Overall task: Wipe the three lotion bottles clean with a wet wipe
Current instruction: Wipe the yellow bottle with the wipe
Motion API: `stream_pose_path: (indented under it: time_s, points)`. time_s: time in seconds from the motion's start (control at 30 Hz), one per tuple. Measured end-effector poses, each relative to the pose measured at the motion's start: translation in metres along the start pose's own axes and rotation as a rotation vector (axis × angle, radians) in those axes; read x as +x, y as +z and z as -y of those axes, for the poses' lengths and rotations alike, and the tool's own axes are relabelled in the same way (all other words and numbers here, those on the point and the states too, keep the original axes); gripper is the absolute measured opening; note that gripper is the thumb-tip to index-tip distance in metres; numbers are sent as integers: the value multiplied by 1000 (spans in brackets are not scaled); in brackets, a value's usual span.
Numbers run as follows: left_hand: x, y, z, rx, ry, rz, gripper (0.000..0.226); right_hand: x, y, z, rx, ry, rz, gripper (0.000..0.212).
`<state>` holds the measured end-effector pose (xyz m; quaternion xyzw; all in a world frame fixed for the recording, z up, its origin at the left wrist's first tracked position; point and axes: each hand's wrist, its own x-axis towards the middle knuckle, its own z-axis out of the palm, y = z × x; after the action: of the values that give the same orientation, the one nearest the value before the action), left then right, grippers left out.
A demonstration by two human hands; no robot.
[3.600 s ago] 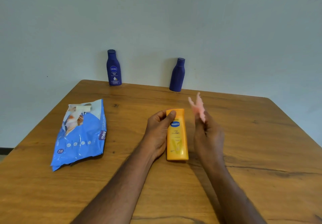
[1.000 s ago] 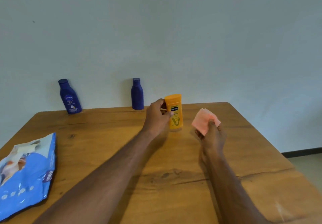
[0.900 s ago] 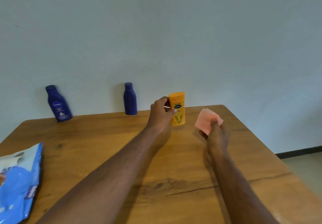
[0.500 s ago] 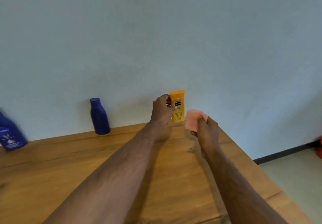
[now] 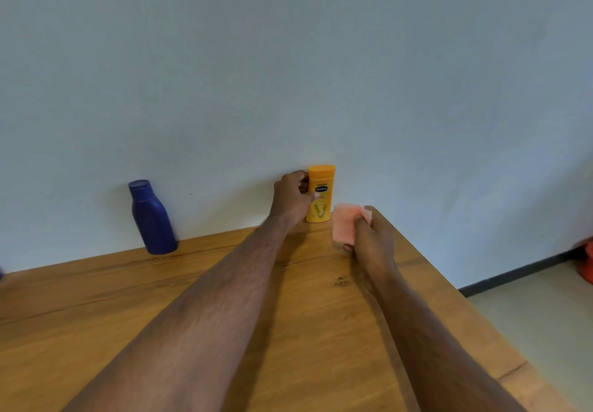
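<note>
We observed the left hand (image 5: 290, 198) gripping the yellow lotion bottle (image 5: 320, 194), which stood upright at the far edge of the wooden surface (image 5: 305, 331), close against the pale wall (image 5: 288, 59). The fingers (image 5: 301, 178) of that hand were curled round the bottle's left side, with the thumb lying across its front label. We found the right hand (image 5: 372, 238) just beside the bottle, to its right, holding a folded pink wet wipe (image 5: 345, 224); the thumb was pressed on the wipe's front, and the remaining fingers were closed behind it. The wipe appeared near the bottle's lower right side, but we could not tell whether the two were touching. We noted a dark blue lotion bottle (image 5: 150, 217) standing upright well to the left, also at the wall. Both forearms extended across the surface. At the right edge of the view an orange-red object (image 5: 586, 262) sat on the floor, too cropped for us to identify.
</note>
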<state>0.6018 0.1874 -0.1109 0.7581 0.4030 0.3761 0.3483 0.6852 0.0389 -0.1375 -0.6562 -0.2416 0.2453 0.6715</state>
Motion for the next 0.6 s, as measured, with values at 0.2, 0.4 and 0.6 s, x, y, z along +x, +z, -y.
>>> stream_pose_path:
  time_s: [0.2,0.4,0.6]
  points:
    - [-2,2,-6,145,84,1,40,4,0,-2,0,1,15,28]
    - [0,-5,-9,259,75,-9,40,4,3,1,2,10,8,30]
    - [1,-13,-12,276,61,4,35,5,2,3,-54,-14,1,33]
